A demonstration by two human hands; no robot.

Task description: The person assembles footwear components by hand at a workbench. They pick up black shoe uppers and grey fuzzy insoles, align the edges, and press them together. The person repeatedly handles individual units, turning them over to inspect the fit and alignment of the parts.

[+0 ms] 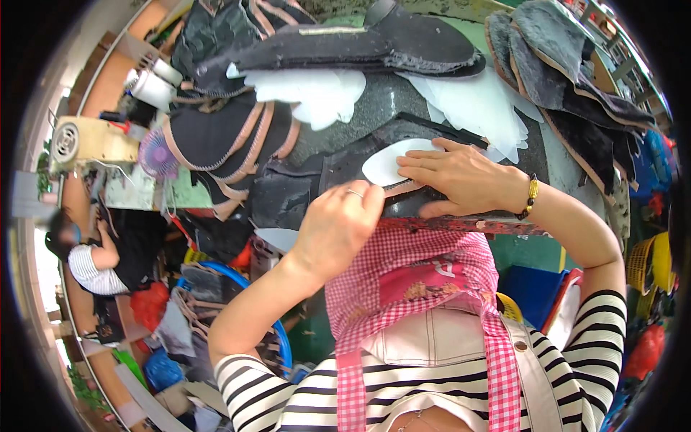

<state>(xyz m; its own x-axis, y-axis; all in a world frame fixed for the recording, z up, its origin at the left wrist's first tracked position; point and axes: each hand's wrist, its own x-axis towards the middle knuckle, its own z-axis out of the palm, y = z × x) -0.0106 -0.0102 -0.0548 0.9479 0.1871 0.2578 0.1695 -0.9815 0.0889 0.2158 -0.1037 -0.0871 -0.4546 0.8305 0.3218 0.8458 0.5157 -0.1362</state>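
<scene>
A white, pointed-oval sheet piece [384, 164] lies on black fabric with a pinkish-tan edge at the near side of the worktable. My right hand [461, 176] rests flat over it, fingers stretched out across its right part. My left hand [337, 225] is closed at the near left edge of the piece, fingertips bent down; what they pinch is hidden. Black fabric [284, 198] spreads out to the left of the white piece. Another white piece [277, 238] sticks out below it at the table's near edge.
Fanned white pieces [317, 93] and a second white stack [471, 108] lie farther back. Behind them is a black padded stack [360, 50]. Black fabric pieces with tan edging [216, 140] sit left, grey plush ones [551, 43] right. A purple fan [158, 153] and a seated person [93, 252] are at left.
</scene>
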